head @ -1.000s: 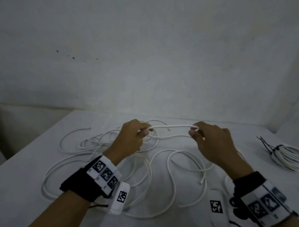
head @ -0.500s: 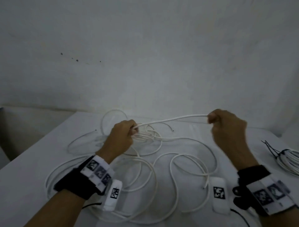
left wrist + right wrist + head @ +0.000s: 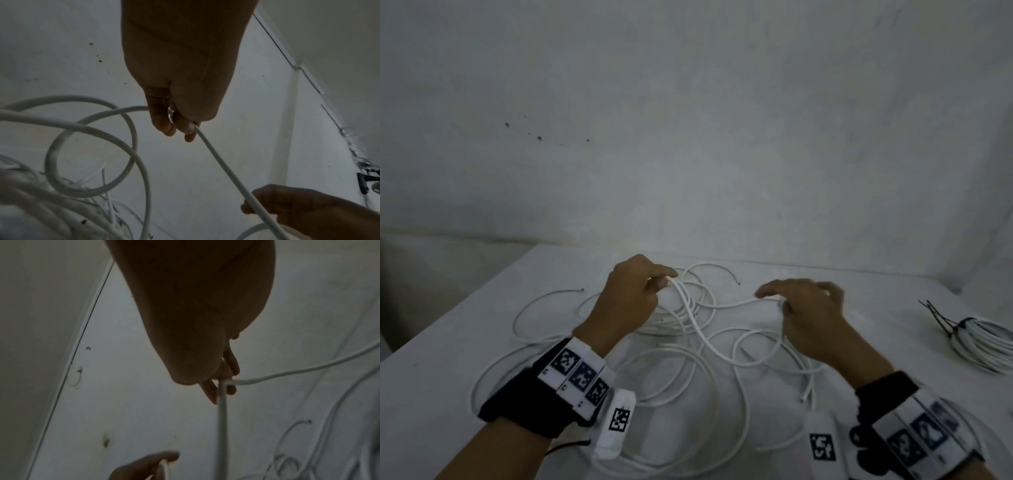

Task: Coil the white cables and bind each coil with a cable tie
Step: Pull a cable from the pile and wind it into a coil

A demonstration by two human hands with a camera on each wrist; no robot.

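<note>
Left hand (image 3: 631, 301) pinched the white cable (image 3: 697, 329) at frame centre; right hand (image 3: 808, 315) pinched the same strand further right. Loose loops lay on the table (image 3: 448, 342); a tied coil (image 3: 983, 339) sat at right edge.

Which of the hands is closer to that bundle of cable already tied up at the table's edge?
Right. The right hand is nearer the tied coil, though clearly apart from it. The left hand is farther, beyond the right, over the loose cables.

Dim light; white table (image 3: 465, 342) against bare spotted white wall (image 3: 688, 137).
</note>
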